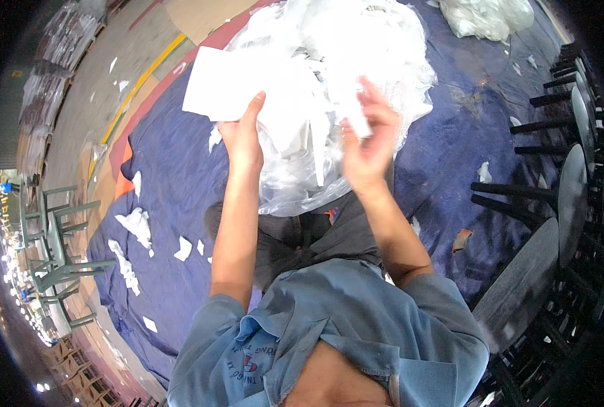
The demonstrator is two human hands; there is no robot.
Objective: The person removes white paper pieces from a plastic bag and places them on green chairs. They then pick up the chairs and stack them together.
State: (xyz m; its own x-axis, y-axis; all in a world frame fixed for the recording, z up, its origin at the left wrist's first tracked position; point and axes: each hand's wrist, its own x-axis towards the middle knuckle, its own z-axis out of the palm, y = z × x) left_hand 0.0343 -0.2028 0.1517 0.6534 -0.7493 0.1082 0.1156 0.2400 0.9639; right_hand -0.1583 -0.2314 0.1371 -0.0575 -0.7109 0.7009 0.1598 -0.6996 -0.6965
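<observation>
My left hand (242, 139) pinches the near edge of a flat white sheet (214, 85) between thumb and fingers, holding it over the left side of the heap. Foam or paper, I cannot tell which. To the right, my right hand (373, 149) is slightly smeared by motion, with its fingers curled round a narrow white strip (356, 112). Both hands are above a large heap of white sheets and clear plastic film (410, 68) in front of my crossed legs. Glare washes out much of the heap, so its separate pieces are hard to make out.
A blue tarp (166, 176) lies beneath me, scattered with white scraps (136, 226). Black-legged chairs (526, 264) crowd the right side. A bundle of clear plastic (488, 17) lies far right. Green frames (61, 251) stand left, with film-wrapped stacks (48, 81) beyond.
</observation>
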